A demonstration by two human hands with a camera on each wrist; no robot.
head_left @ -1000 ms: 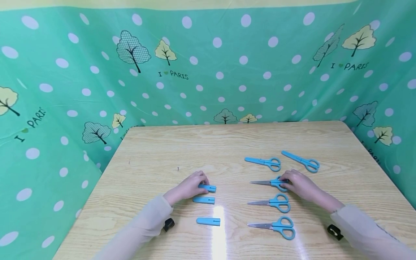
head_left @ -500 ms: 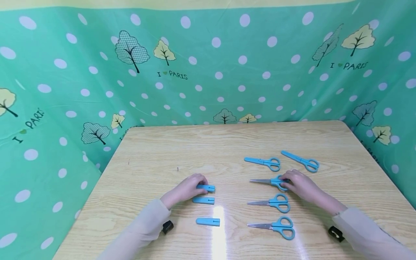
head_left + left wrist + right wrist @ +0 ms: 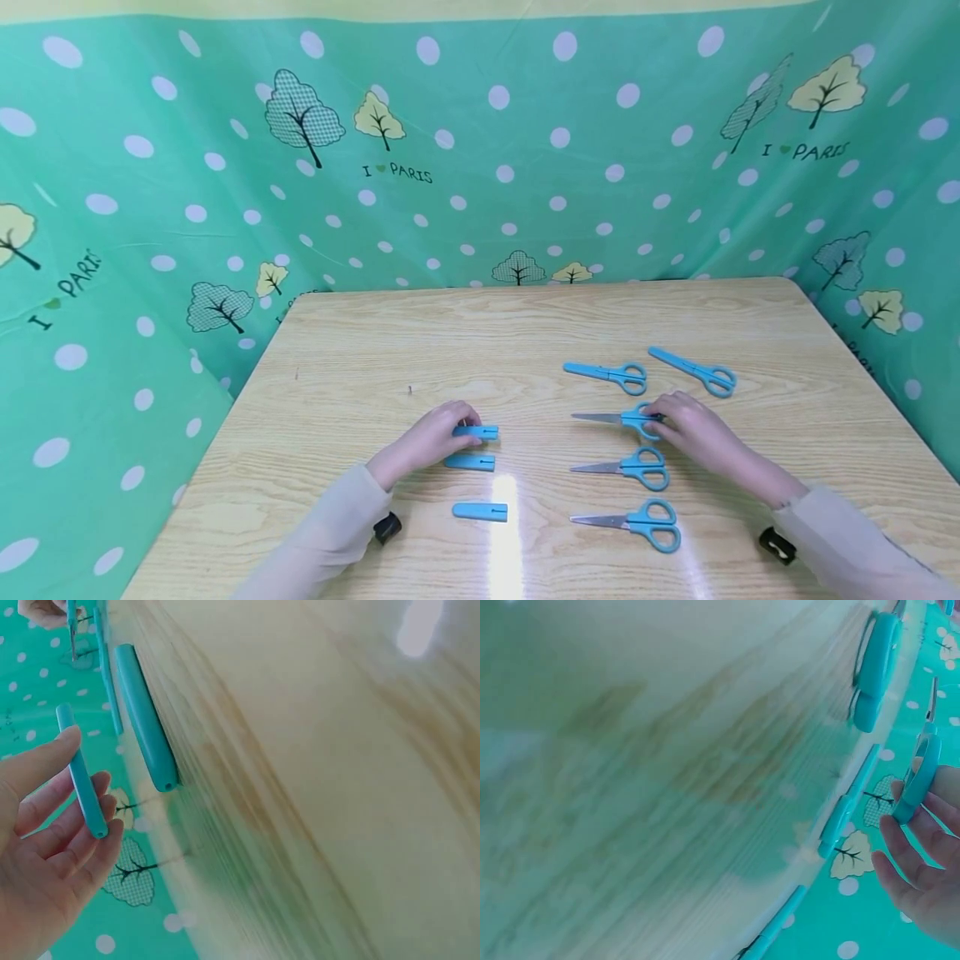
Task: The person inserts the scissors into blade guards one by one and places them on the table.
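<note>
My left hand pinches a blue scissors cover between thumb and fingers, its slotted end facing right. Two more covers lie nearer on the table: one cover just below that hand, another cover closer to the front. On the right side, my right hand grips a pair of blue-handled scissors by the finger loops, the bare blade pointing left. Below it rest two uncovered pairs, the middle scissors and the front scissors. In the right wrist view the held scissors look raised off the table.
Beyond my right hand lie two covered pairs, one sheathed pair of scissors and another slanted sheathed pair. The wooden table ends at a green dotted curtain. Black wrist pieces show by both sleeves.
The scissors in my right hand have shifted slightly left and up. My left hand moved a little left, then its cover edged slightly right. The other scissors and covers stay put.
</note>
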